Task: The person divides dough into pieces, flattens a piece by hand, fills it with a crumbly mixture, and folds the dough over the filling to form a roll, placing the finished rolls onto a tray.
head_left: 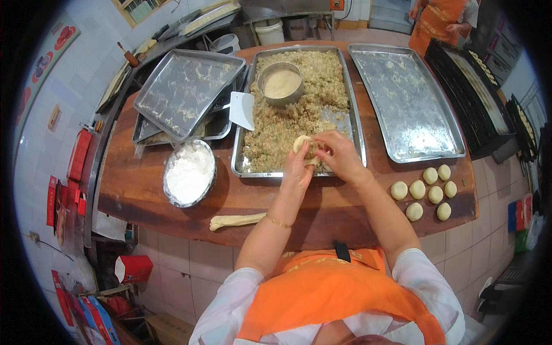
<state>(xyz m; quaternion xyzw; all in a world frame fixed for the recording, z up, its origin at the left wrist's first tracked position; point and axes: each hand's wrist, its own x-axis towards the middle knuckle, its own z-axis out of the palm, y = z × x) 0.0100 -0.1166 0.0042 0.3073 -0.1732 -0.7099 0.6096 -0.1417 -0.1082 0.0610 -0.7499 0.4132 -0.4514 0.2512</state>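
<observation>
We're seeing the left hand point(298, 164) cupping a pale dough piece point(299, 144), thumb and fingers closing around its lower part. The right hand point(344, 158) is curling in from the right, fingers bent and tips bunching at the piece's right side; we can't tell if they're gripping dough or crumbly filling point(287, 129). So the dough piece is sitting between both hands, left one carrying it, its visible lobe pointing up and away from us.

Both hands are hovering over the near end of the filling tray point(360, 132), whose long axis is running away from the person. Filling is lying just beyond the fingertips; a patch of bare metal is showing ahead of the right hand. A round metal bowl point(281, 98) is standing farther up in the filling, and a white scraper point(242, 110) is overlapping the left rim.

Going outward: a dough strip point(237, 221) is lying left to right along the near table edge, its right end reaching the left forearm, so the left hand is nearer. Eight dough rounds point(416, 189) are clustering right of the right forearm, nearer that hand, with bare wood showing between. Beyond them a large tray point(408, 100) is lying flat. Leftward, a flour bowl point(190, 172) is standing on the table point(172, 210), below stacked trays point(190, 92).
</observation>
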